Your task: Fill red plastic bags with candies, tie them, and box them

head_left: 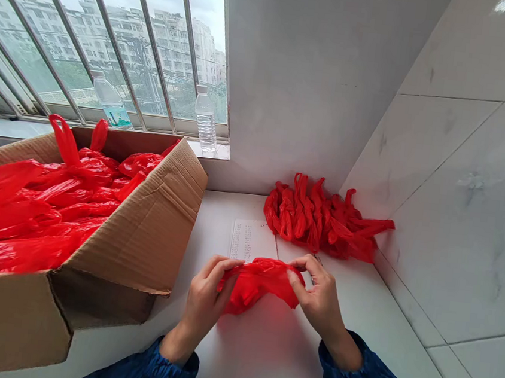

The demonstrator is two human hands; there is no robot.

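Note:
Between my two hands a red plastic bag (260, 283) is stretched sideways above the white tabletop. My left hand (207, 295) pinches its left end between thumb and fingers. At the bag's right end my right hand (318, 292) grips it the same way. Behind the hands lies a pile of bunched red plastic bags (317, 217), against the back wall. A printed sheet of paper (254, 237) is partly covered by the pile and by the held bag.
On the left stands an open cardboard box (140, 225) heaped with red plastic bags (61, 205). Clear plastic bottles, one labelled (110, 102) and one plain (205, 121), are on the barred window's sill. A tiled wall (467, 205) bounds the right side.

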